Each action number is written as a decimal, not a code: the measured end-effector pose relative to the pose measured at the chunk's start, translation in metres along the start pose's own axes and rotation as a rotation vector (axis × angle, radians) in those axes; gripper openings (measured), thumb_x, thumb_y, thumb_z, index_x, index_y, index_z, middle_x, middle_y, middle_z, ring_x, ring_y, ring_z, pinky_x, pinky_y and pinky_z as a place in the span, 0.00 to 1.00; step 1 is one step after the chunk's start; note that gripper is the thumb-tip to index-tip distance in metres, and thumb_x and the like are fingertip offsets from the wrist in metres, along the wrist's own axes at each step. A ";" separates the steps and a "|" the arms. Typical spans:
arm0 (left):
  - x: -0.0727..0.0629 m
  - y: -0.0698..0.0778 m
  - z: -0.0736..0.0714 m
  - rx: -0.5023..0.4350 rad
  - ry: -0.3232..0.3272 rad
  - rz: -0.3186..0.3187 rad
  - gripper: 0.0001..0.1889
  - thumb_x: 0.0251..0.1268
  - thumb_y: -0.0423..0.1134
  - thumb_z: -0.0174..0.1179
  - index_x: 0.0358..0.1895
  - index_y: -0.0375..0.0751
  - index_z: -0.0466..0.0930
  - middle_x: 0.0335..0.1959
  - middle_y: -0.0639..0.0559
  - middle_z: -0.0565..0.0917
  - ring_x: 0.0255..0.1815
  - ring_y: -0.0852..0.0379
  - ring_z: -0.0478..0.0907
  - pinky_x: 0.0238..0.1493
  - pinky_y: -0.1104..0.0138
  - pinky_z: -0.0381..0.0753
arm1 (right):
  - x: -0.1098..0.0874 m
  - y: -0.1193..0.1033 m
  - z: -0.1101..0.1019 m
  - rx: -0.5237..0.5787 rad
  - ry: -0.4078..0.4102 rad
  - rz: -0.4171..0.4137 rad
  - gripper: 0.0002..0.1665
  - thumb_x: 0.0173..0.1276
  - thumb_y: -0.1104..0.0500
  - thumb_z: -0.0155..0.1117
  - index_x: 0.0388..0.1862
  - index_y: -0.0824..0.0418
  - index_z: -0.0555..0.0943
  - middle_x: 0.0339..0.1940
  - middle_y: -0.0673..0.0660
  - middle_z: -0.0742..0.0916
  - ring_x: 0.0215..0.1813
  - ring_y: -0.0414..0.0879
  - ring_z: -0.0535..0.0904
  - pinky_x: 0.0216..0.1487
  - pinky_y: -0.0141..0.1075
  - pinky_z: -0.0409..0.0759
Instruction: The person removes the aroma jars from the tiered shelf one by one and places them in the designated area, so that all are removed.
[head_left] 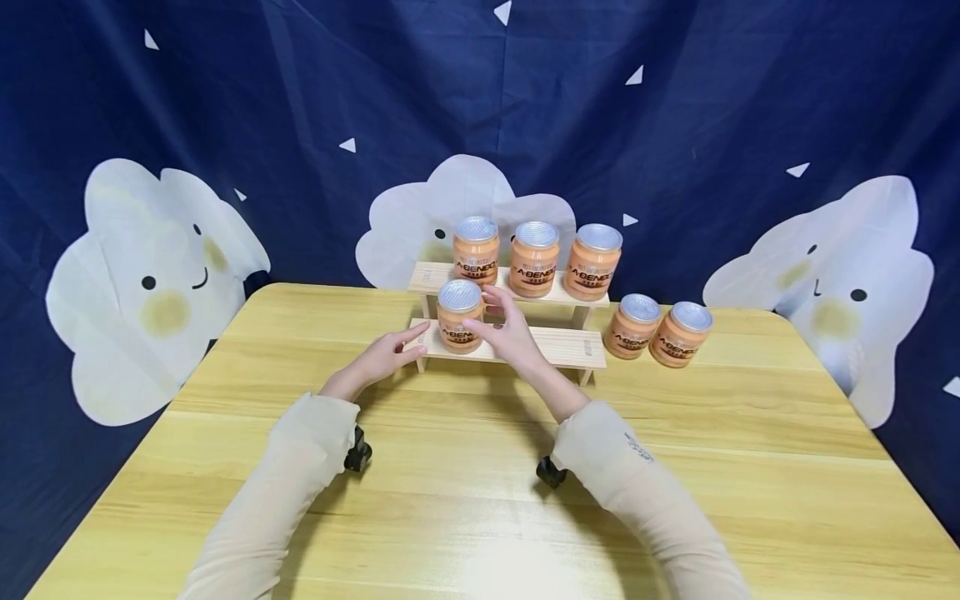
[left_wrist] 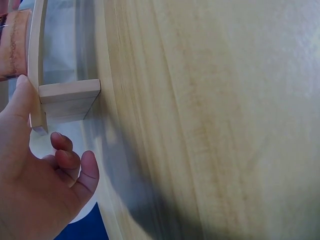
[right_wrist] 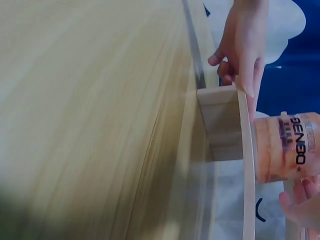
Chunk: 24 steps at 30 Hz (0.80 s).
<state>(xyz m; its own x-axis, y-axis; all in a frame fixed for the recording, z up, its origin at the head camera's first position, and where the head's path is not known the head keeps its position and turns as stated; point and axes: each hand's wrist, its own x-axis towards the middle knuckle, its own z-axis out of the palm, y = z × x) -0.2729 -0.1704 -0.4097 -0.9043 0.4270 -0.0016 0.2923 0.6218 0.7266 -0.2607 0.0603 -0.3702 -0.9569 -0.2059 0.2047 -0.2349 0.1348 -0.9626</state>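
An orange jar (head_left: 459,323) with a silver lid stands upright toward the left end of the lower board of a two-step wooden display stand (head_left: 558,343). My right hand (head_left: 513,333) holds that jar from its right side, thumb across the front and fingers toward the back. My left hand (head_left: 378,360) is at the left end of the lower board and grips it. One digit lies along the board beside the jar, while the other fingers curl loosely below, as the left wrist view shows. In the right wrist view, only the right hand's fingertips (right_wrist: 299,197) appear by the jar.
Three matching jars (head_left: 535,260) stand in a row on the upper board. Two more jars (head_left: 678,335) stand on the wooden table (head_left: 450,467) to the right of the stand. Behind the table hangs a dark blue curtain (head_left: 420,92) with white cloud shapes.
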 end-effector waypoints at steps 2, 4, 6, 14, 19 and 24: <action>0.000 0.000 0.000 0.004 0.001 0.000 0.28 0.67 0.41 0.51 0.68 0.38 0.57 0.21 0.49 0.63 0.23 0.54 0.58 0.34 0.62 0.62 | 0.002 0.000 0.004 0.006 0.006 0.001 0.39 0.58 0.63 0.64 0.67 0.65 0.59 0.60 0.65 0.70 0.60 0.57 0.65 0.60 0.50 0.62; -0.001 0.000 0.000 0.010 0.004 0.001 0.28 0.67 0.41 0.52 0.68 0.39 0.58 0.32 0.39 0.74 0.28 0.52 0.63 0.39 0.60 0.64 | 0.004 -0.001 0.009 0.001 0.020 0.005 0.40 0.57 0.63 0.65 0.67 0.64 0.59 0.59 0.64 0.71 0.59 0.57 0.66 0.60 0.49 0.62; -0.001 0.000 0.000 0.021 0.006 0.004 0.28 0.67 0.41 0.52 0.68 0.39 0.58 0.49 0.33 0.75 0.33 0.49 0.66 0.43 0.58 0.64 | 0.006 -0.001 0.013 -0.003 0.037 0.013 0.41 0.57 0.61 0.66 0.67 0.63 0.59 0.59 0.64 0.71 0.58 0.56 0.66 0.60 0.48 0.63; 0.001 0.000 0.001 0.039 -0.007 -0.007 0.27 0.68 0.42 0.50 0.69 0.41 0.57 0.17 0.53 0.56 0.22 0.56 0.56 0.29 0.63 0.60 | 0.010 -0.001 0.026 0.021 0.094 0.050 0.45 0.54 0.58 0.69 0.67 0.61 0.58 0.60 0.62 0.64 0.61 0.52 0.63 0.65 0.45 0.57; 0.001 0.001 0.001 0.041 -0.011 -0.011 0.28 0.68 0.42 0.50 0.69 0.41 0.57 0.17 0.55 0.55 0.21 0.57 0.55 0.29 0.64 0.59 | 0.010 0.000 0.029 -0.001 0.118 0.073 0.45 0.53 0.58 0.71 0.67 0.60 0.60 0.59 0.62 0.63 0.61 0.53 0.63 0.65 0.46 0.56; 0.001 0.001 0.001 0.043 -0.006 -0.020 0.28 0.68 0.43 0.50 0.69 0.43 0.57 0.17 0.54 0.56 0.22 0.57 0.55 0.32 0.63 0.61 | 0.010 -0.002 0.028 -0.001 0.130 0.075 0.42 0.52 0.58 0.71 0.65 0.60 0.62 0.58 0.62 0.64 0.60 0.53 0.63 0.65 0.47 0.57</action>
<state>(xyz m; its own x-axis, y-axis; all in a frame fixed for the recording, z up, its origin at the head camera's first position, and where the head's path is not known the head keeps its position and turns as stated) -0.2737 -0.1689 -0.4097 -0.9080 0.4184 -0.0202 0.2877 0.6579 0.6960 -0.2652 0.0306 -0.3713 -0.9858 -0.0680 0.1533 -0.1618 0.1456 -0.9760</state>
